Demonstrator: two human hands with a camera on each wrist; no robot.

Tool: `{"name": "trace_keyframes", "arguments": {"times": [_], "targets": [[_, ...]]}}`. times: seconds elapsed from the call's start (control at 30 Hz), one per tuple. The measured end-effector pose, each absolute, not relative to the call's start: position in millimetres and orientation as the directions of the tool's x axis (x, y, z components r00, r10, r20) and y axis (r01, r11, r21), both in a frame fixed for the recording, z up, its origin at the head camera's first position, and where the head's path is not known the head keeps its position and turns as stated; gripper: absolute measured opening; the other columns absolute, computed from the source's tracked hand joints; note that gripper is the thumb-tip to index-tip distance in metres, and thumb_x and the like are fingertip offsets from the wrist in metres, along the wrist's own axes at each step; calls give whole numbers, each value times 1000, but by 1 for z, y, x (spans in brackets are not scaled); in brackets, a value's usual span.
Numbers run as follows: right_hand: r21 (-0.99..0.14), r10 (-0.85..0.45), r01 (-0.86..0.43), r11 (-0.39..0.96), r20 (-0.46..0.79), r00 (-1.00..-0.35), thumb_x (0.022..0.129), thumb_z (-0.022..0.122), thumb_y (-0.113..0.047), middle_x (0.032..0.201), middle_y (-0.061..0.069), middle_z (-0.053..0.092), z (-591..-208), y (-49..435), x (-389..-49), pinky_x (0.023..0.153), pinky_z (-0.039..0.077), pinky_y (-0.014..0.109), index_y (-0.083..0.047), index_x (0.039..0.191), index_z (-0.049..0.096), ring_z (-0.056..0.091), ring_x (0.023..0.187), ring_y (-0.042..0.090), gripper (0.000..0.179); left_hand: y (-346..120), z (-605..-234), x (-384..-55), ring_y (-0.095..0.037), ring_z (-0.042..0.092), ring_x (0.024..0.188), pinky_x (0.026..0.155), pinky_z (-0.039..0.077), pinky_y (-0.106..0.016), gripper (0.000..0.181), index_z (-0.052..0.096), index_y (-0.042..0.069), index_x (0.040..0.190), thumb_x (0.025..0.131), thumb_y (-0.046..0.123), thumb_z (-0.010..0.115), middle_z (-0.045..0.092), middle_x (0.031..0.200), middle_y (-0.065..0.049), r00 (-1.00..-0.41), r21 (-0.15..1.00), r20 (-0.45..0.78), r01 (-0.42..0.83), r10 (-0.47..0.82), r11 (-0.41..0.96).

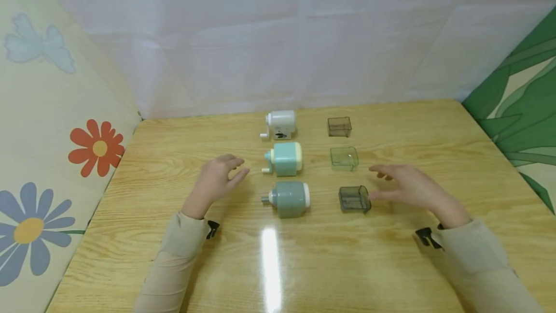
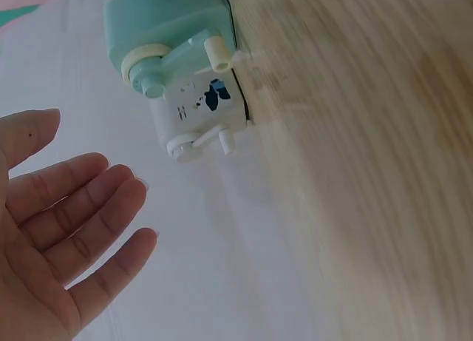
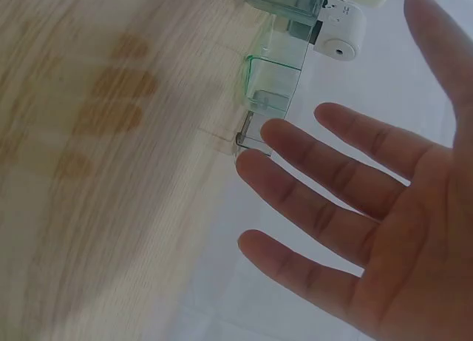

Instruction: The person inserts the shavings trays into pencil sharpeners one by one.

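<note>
Three crank pencil sharpeners stand in a column mid-table: a white one (image 1: 283, 123) at the back, a mint one (image 1: 286, 159) between, a grey-green one (image 1: 292, 199) in front. Their cranks point left. To their right lie three clear shavings drawers: a brownish one (image 1: 339, 127), a green one (image 1: 344, 158) and a dark grey one (image 1: 354, 199). My left hand (image 1: 217, 180) hovers left of the mint and grey-green sharpeners, fingers spread, holding nothing. Just right of the dark grey drawer is my right hand (image 1: 404, 187), its fingers extended and nothing in its grasp; whether it touches the drawer I cannot tell.
The wooden table (image 1: 369, 269) runs back to a white cloth (image 1: 243, 47). A panel with painted flowers (image 1: 28, 231) borders the left side, and one with green leaves (image 1: 521, 95) the right. A bright reflection lies on the table's front part.
</note>
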State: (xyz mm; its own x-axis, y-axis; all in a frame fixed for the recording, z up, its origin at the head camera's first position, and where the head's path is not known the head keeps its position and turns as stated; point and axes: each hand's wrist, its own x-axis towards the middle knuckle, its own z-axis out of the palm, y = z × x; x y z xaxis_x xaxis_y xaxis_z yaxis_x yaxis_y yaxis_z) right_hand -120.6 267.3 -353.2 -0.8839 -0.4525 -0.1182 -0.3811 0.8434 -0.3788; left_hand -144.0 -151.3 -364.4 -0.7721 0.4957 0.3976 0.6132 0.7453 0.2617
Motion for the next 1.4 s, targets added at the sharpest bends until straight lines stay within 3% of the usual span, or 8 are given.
{"name": "trace_keyframes", "arguments": {"times": [0.23, 0.47, 0.63, 0.97, 1.4], "targets": [[-381, -479, -403, 832, -127, -869, 74, 68, -51, 108, 20, 61, -355, 267, -119, 74, 49, 50, 4, 124, 50, 59, 92, 33, 77, -142, -368, -145, -23, 63, 70, 61, 54, -31, 24, 68, -5, 92, 83, 17, 67, 66, 86, -15, -706, 268, 458, 689, 540, 674], [-426, -535, -443, 789, -120, -836, 69, 76, -44, 111, 21, 59, -357, 263, -116, 76, 50, 48, 5, 124, 50, 58, 92, 32, 78, -124, -369, -140, -25, 62, 84, 76, 53, -32, 26, 66, -5, 96, 82, 17, 67, 65, 93, -16, -621, 315, 472, 782, 625, 538], [-407, -555, -471, 783, -117, -823, 67, 77, -41, 111, 20, 59, -360, 261, -116, 76, 50, 47, 6, 124, 50, 59, 90, 30, 78, -113, -368, -134, -26, 60, 93, 84, 50, -31, 40, 64, -5, 101, 78, 26, 71, 63, 100, -17, -564, 332, 482, 826, 670, 456], [-388, -575, -491, 780, -136, -807, 67, 77, -40, 105, 16, 62, -365, 256, -115, 79, 49, 49, 7, 123, 50, 59, 90, 29, 78, -103, -367, -126, -21, 58, 94, 84, 49, -27, 61, 63, -3, 106, 68, 43, 76, 63, 103, -14, -586, 356, 340, 804, 736, 476], [-372, -563, -478, 796, -165, -810, 67, 78, -37, 110, 18, 61, -368, 250, -114, 79, 49, 47, 6, 122, 51, 60, 89, 27, 75, -99, -370, -127, -18, 59, 89, 77, 51, -22, 51, 66, -1, 101, 70, 38, 77, 63, 100, -11, -585, 324, 352, 808, 731, 491]]}}
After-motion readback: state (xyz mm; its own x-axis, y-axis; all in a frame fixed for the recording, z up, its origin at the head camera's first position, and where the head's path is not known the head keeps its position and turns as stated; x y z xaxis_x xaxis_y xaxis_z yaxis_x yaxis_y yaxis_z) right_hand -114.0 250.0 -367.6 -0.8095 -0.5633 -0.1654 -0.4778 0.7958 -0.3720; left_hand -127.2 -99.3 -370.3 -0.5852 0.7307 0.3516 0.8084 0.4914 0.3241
